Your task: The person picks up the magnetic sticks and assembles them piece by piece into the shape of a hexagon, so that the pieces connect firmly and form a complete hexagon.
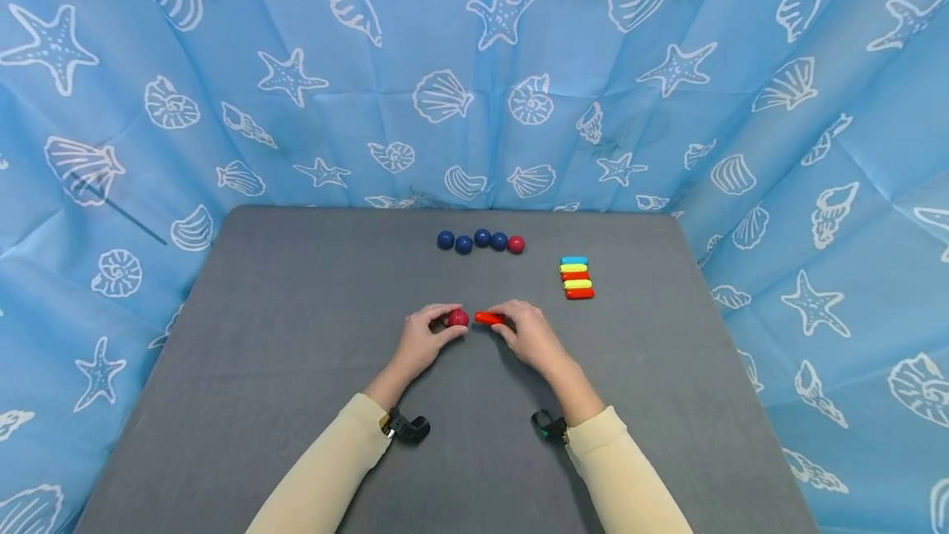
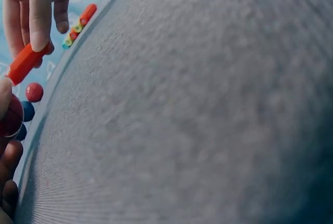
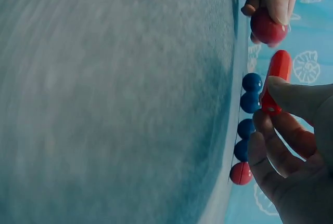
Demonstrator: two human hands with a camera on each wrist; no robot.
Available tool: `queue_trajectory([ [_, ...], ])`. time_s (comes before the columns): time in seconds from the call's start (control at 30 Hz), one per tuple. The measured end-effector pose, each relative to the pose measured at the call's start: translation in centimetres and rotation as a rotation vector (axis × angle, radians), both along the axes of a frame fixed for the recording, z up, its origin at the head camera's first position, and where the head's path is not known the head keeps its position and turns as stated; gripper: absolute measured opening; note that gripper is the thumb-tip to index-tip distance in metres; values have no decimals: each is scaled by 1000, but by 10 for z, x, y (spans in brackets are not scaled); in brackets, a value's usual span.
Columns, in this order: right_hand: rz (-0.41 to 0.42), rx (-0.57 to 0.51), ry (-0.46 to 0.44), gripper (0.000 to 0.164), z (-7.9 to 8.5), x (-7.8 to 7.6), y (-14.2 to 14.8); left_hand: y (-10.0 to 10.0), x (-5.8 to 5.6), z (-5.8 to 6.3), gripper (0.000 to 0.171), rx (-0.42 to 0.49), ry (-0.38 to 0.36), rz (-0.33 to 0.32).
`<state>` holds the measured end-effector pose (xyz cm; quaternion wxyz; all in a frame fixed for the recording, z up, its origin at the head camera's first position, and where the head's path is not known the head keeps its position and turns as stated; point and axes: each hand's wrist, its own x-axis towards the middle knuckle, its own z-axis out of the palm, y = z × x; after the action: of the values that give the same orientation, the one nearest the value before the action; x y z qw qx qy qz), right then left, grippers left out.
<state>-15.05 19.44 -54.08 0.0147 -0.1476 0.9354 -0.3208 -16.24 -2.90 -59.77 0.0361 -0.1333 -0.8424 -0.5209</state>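
My left hand (image 1: 424, 339) pinches a shiny red ball (image 1: 459, 318) between thumb and fingers, over the middle of the table. Facing it, my right hand (image 1: 530, 334) holds a short, smooth red rod (image 1: 486, 318) with a rounded end, gripped between thumb and fingertips. The rod's tip points toward the ball, and a small gap shows between them in the head view. In the right wrist view, the red rod (image 3: 276, 81) shows a small dark mark at its near end, and the red ball (image 3: 268, 26) is just beyond its far end.
Toward the back of the grey table (image 1: 311, 287), several dark blue balls (image 1: 464, 245) form an uneven row ending with a red ball (image 1: 516, 245). Right of them lies a column of short rods in blue, yellow and red (image 1: 577, 277). A blue shell-patterned curtain (image 1: 445, 130) surrounds the table.
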Motion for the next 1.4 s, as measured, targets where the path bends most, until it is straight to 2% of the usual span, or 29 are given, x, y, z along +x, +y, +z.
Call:
queue_trajectory([
  [0.4, 19, 3, -23, 24, -8, 1, -11, -2, -1, 1, 40, -49, 0, -28],
  [0.77, 128, -42, -18, 21, -11, -9, -10, 0, -1, 0, 41, -234, 90, -104],
  [0.93, 168, -57, -30, 22, -13, -13, -15, 3, 0, 0, 39, -273, 111, -72],
  [1.07, 158, -92, -31, 23, -15, -16, -19, 5, 0, -1, 36, -262, 102, -36],
  [1.2, 148, -121, -42, 24, -15, -19, -17, 5, 1, -1, 36, -270, 107, -29],
  [1.3, 128, -129, -49, 26, -12, -25, -10, 5, 2, -2, 33, -259, 129, -25],
  [1.4, 66, -121, -38, 32, -8, -35, -2, 4, 2, -3, 30, -227, 151, -11],
])
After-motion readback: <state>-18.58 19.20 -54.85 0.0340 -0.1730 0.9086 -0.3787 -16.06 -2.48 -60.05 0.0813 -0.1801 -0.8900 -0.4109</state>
